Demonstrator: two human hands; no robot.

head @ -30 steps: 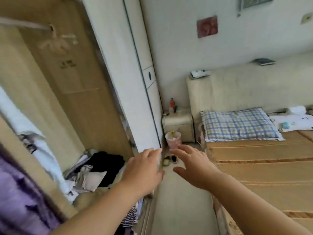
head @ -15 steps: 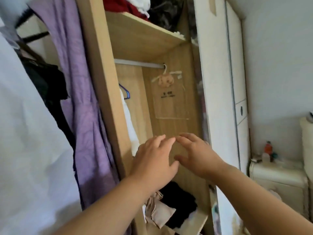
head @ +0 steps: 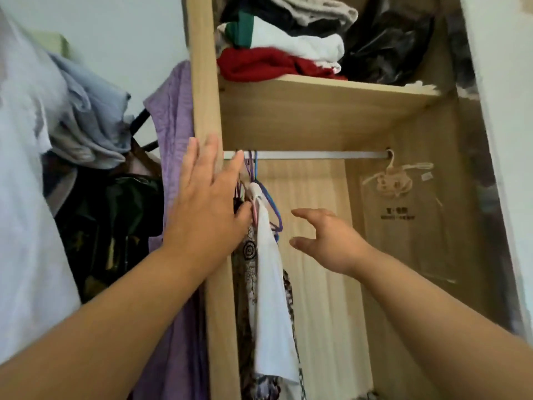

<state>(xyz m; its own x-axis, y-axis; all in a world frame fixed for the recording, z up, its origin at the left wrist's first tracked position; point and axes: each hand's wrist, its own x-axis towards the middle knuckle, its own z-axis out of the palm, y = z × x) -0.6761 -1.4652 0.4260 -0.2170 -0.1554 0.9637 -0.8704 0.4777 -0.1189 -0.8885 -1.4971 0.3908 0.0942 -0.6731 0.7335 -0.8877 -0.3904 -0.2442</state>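
I face an open wooden wardrobe [head: 314,116]. A metal hanging rail [head: 317,155] runs under its shelf. At the rail's left end hang several hangers [head: 266,197] with a white garment [head: 271,298] and a patterned garment [head: 248,269]. My left hand [head: 207,197] is raised with straight fingers in front of the wardrobe's left upright, its thumb close to the hangers. My right hand [head: 326,241] reaches into the compartment, fingers spread and relaxed, holding nothing, a little right of the white garment.
The upper shelf holds folded red [head: 259,64] and white clothes and a black plastic bag [head: 386,44]. A clear garment bag [head: 403,215] hangs at the rail's right end. A purple garment [head: 173,134] and more clothes hang left of the wardrobe.
The view has swung from the bed and floor up to the wardrobe rail. Both hands have risen and spread apart; the left one now lies beside the hangers.
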